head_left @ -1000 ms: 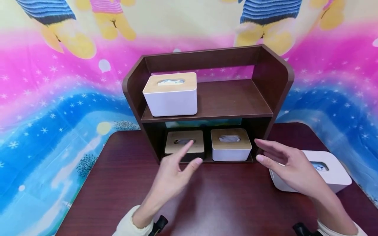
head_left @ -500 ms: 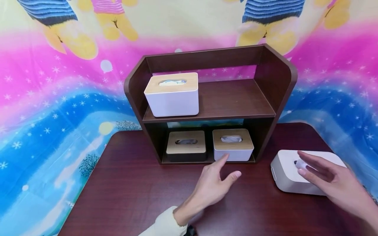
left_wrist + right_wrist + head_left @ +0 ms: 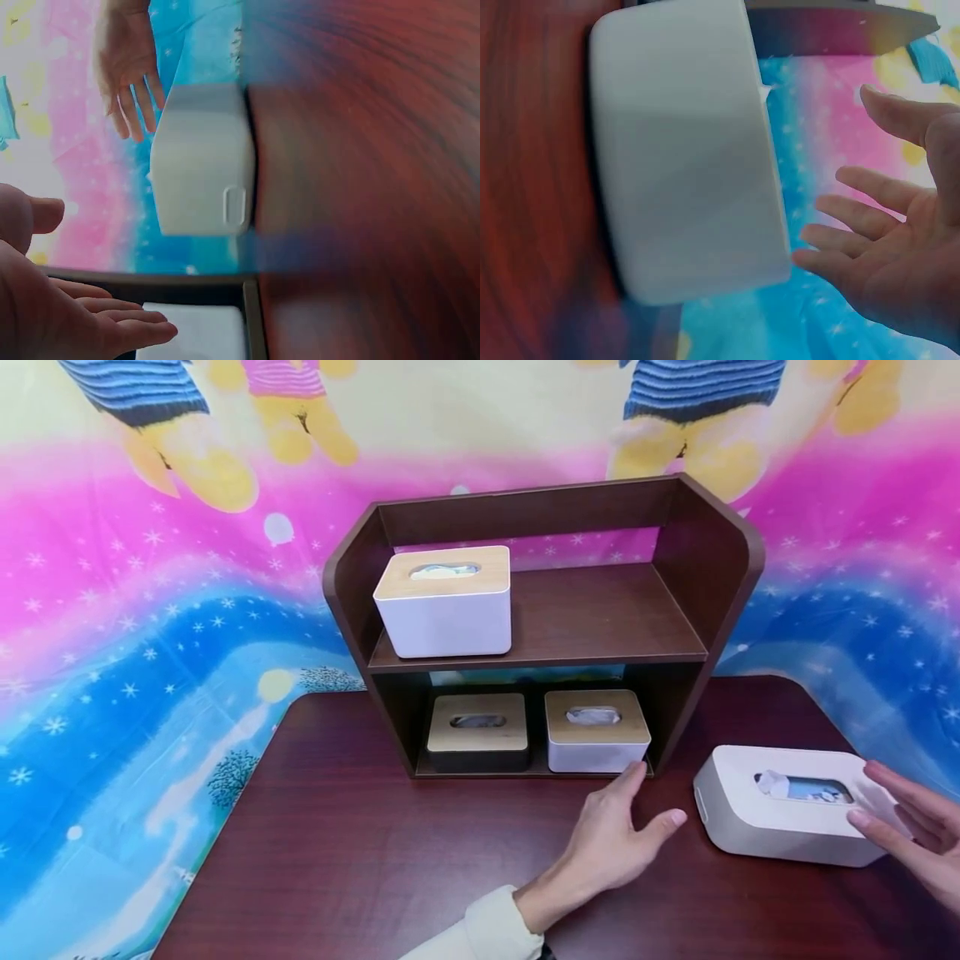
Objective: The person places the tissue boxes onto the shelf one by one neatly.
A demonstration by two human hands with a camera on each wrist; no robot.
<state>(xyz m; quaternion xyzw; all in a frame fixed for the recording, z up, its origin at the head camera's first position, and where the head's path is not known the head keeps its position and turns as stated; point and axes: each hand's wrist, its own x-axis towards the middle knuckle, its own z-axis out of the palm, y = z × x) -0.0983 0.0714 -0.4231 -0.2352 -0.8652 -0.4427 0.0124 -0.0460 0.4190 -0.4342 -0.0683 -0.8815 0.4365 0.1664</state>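
A white tissue box (image 3: pixel 795 839) with an oval slot in its lid lies on the table to the right of the shelf. My left hand (image 3: pixel 611 839) hovers over the table to the left of this box, thumb and fingers spread, holding nothing. At the box's right end is my right hand (image 3: pixel 918 831), fingers extended and apart, partly cut off by the frame edge. In the right wrist view the right hand (image 3: pixel 889 225) has its fingertips near the upper edge of the tissue box (image 3: pixel 690 157). The left wrist view shows the left hand (image 3: pixel 67 307) with straight fingers.
A dark brown two-tier shelf (image 3: pixel 600 610) stands at the back of the table (image 3: pixel 337 860). On its upper tier, left, sits a white tissue box with a wooden lid (image 3: pixel 450 622). Below are a black wood-lidded box (image 3: pixel 477 760) and a smaller white wood-lidded box (image 3: pixel 597 758).
Both hands have moved to the right. My right hand has gone from in front of the white tissue box to its right end, and my left hand has come nearer its left end.
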